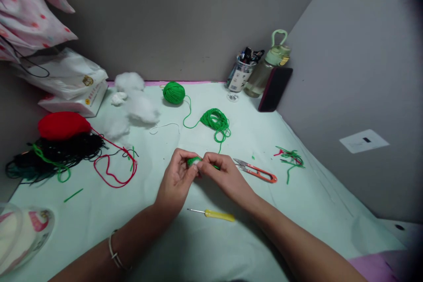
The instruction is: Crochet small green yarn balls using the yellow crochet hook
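Observation:
Between both hands is a small green crocheted piece (192,161) with white stuffing (196,162) showing at its opening. My left hand (176,176) is curled around the piece from the left. The fingers of my right hand (224,174) are pinched together at the opening, against the white stuffing. A green strand leads from near the right hand up to a loose coil of green yarn (214,120). Below the hands lies a crochet hook with a yellow handle (219,215). Orange-handled thread snips (259,173) rest just right of the right hand.
White stuffing clumps (142,106) and a green yarn ball (174,93) lie at the back. Red yarn (64,125) and black yarn (79,146) sit left. Yarn scraps (292,158) are at right. A pen cup (240,75), bottle (259,77) and phone (275,90) stand against the wall.

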Motion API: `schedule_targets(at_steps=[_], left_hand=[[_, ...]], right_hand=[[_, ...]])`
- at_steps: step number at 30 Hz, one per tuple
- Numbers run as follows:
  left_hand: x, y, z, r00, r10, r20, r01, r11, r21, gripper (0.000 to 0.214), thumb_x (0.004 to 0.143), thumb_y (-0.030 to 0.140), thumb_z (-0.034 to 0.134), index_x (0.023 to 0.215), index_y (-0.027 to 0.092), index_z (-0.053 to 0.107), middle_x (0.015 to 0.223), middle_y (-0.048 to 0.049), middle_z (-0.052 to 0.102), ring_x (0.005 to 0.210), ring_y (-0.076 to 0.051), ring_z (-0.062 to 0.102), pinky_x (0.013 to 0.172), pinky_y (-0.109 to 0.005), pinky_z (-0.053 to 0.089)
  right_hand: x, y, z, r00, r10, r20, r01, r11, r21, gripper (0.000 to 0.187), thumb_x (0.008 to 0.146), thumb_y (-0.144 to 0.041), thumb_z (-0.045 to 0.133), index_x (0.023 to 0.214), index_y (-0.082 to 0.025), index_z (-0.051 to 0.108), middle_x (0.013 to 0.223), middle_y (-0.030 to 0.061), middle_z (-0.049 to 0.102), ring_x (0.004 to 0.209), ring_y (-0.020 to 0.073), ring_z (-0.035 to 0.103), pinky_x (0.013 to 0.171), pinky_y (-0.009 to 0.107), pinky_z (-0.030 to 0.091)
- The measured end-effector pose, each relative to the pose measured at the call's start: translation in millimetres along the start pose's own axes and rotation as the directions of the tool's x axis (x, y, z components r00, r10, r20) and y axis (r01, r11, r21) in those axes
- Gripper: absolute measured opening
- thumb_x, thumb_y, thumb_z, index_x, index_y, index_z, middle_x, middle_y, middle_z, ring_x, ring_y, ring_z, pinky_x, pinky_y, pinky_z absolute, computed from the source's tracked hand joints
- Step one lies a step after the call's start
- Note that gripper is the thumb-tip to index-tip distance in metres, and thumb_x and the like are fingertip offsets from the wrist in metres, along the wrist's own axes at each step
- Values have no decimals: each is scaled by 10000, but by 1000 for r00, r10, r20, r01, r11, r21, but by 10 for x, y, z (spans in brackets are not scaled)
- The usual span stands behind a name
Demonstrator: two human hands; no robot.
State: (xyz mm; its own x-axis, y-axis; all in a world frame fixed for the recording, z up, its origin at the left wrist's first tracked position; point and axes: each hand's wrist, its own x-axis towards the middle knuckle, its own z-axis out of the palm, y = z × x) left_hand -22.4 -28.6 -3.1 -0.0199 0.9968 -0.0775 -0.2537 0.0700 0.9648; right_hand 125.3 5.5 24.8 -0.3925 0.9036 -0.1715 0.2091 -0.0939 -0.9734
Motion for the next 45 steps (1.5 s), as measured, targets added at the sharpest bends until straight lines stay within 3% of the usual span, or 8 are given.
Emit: schedule_targets(at_steps=[6,10,13,17,20,30,39,45], left_hand=[[-31,-16,-10,999,6,34,-5,1000,-25,149,937,311,687,1010,205,613,867,2,653,776,-149,619,778,-291,490],[4,-7,-36,999,-31,30,32,997,-67,191,919,306,717,1037,198,613,878,3,658,802,-149,624,793,-282,486],[27,-5,-60,997,-72,13,73,991,-115,193,912,284,710,1058,200,616,914,0,665,847,-148,624,816,-273,478],[21,-13,-58,987,-159,-2,156,974,-166,102,893,221,679,975,186,629,879,5,666,768,-120,589,731,-239,451],[21,1,-40,976,-217,6,214,955,-206,82,875,221,672,915,175,618,811,13,667,669,-101,559,639,-224,422],[93,63,-58,964,-266,18,257,908,-331,248,822,244,773,1003,172,618,921,-31,766,844,-132,680,820,-241,503],[64,52,-47,967,-252,30,248,914,-320,225,787,250,777,951,185,637,851,-4,730,823,-179,709,829,-310,521],[120,32,-100,986,-156,-63,136,960,-245,199,880,274,741,1054,211,667,962,-15,739,898,-162,688,885,-299,498]], right_hand=[[-20,2,4,1000,5,-23,-5,1000,-4,320,863,-298,603,585,-205,474,627,-31,558,638,119,471,634,250,366],[-65,11,15,997,-69,-32,62,984,-169,280,935,-327,551,685,-204,522,653,-36,538,626,121,456,613,253,348],[-124,20,59,976,-216,31,214,917,-338,207,995,-278,472,803,-214,514,710,-32,517,635,128,447,618,257,351],[-198,81,196,903,-414,114,412,762,-500,147,981,-151,412,896,-208,517,800,18,586,691,155,495,654,275,383],[-214,139,282,870,-476,130,460,686,-564,156,947,-111,409,887,-209,515,798,35,606,706,172,513,654,284,388],[-156,134,215,930,-363,56,351,836,-422,158,994,-163,445,878,-210,540,767,-2,579,642,136,490,622,250,399],[-164,222,328,905,-423,57,394,775,-494,208,980,-136,430,863,-188,595,763,31,640,646,152,539,624,273,414],[-104,100,103,954,-282,104,300,879,-370,221,998,-194,522,1108,-207,712,1047,73,757,949,199,686,863,338,505]])
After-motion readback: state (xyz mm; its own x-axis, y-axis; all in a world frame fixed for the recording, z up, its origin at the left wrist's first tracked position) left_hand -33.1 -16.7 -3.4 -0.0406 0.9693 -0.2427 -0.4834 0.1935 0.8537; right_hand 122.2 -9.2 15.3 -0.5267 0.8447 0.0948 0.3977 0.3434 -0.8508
